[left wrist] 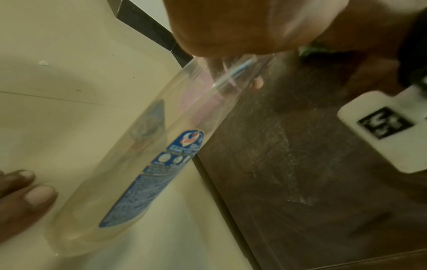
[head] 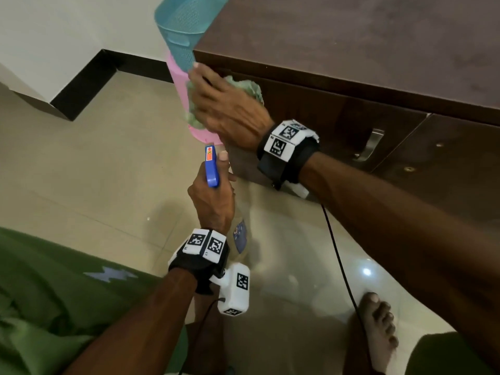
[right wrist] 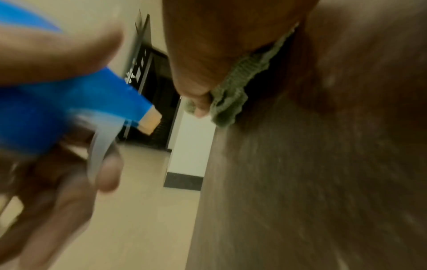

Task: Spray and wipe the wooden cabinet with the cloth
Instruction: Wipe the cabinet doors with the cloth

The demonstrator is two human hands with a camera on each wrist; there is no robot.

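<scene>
My right hand (head: 227, 104) presses a bunched green cloth (head: 250, 89) against the front of the dark wooden cabinet (head: 338, 109), near its upper left corner. In the right wrist view the cloth (right wrist: 231, 102) bulges out around the thumb, against the cabinet (right wrist: 323, 173). Lower down, my left hand (head: 212, 198) grips the neck of a clear spray bottle (head: 240, 236) with a blue trigger head (head: 211, 169). The nozzle points up and away. The left wrist view looks down the bottle (left wrist: 138, 164) and its blue label, beside the cabinet (left wrist: 300, 173).
A teal mesh basket (head: 184, 25) sits in a pink one (head: 180, 85) against the cabinet's left side. A metal handle (head: 370, 144) is on the cabinet front, right of my wrist. My bare foot (head: 378, 328), a black cable (head: 341, 266) and green fabric (head: 54, 293) lie on the tile floor.
</scene>
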